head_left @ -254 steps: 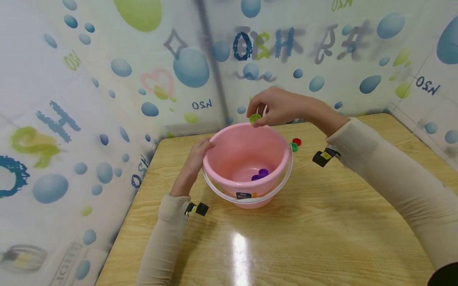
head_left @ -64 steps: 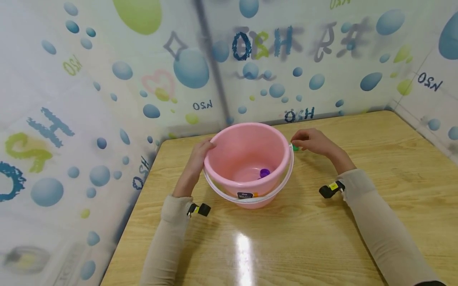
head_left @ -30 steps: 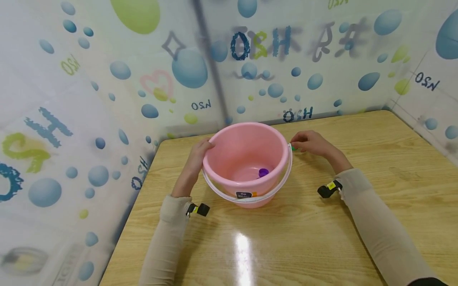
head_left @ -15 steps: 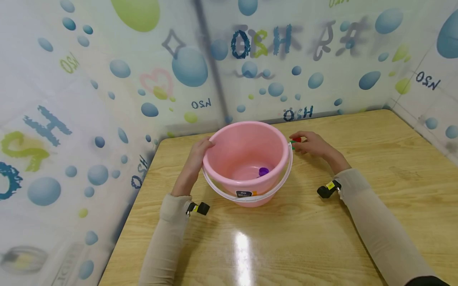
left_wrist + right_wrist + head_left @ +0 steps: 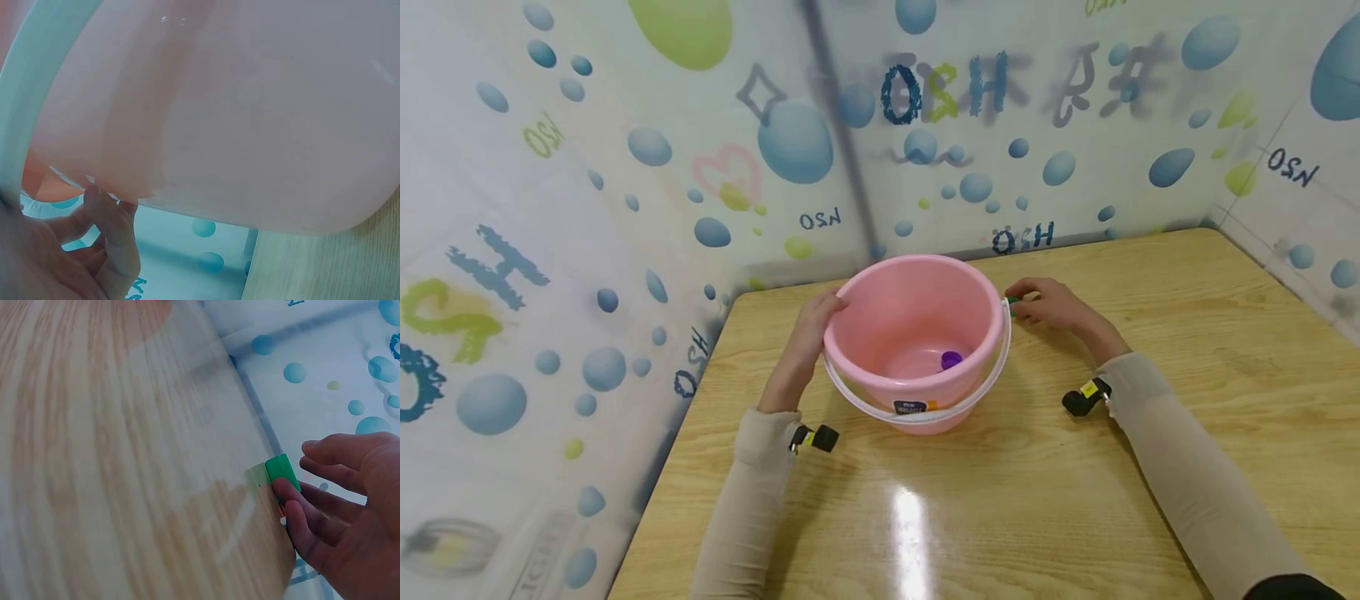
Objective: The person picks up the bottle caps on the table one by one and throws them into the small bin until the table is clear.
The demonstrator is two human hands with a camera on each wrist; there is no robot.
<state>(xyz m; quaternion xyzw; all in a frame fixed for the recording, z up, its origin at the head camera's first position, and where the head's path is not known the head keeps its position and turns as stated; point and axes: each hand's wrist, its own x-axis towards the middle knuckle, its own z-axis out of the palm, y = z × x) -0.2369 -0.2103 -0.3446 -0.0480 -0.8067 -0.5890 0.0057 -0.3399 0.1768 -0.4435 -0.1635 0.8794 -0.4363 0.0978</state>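
A pink plastic bucket (image 5: pixel 917 321) stands on a wood-grain bench (image 5: pixel 1052 492), its mouth facing up. The left hand (image 5: pixel 808 333) grips the bucket at its left side, with the thumb hooked over the rim and the other fingers against the outside. A purple cap (image 5: pixel 951 360) lies inside, on the bucket's floor near the front right wall.

The right hand (image 5: pixel 1051 305) is at the bench beyond the bucket's right side, fingers bent and spread, touching a green cap (image 5: pixel 280 470). I cannot tell whether that cap is pinched or only touched. In the right wrist view, a thin sliver of red shows just beside it, mostly hidden by the fingers. The green cap is outside the bucket, close to the point where the white handle (image 5: pixel 1006 333) joins the rim.

The handle hangs down across the bucket's front, passing over a dark label (image 5: pixel 910 407) with an orange end. Both arms wear beige sleeves (image 5: pixel 752 492), and a small black device (image 5: pixel 823 438) with a yellow mark is fixed at each cuff. Behind the bench hangs a pale backdrop (image 5: pixel 977 37) printed with blue and green bubbles, a pink heart outline and mirror-reversed H2O lettering. A bright streak of glare (image 5: pixel 912 542) crosses the near part of the bench.
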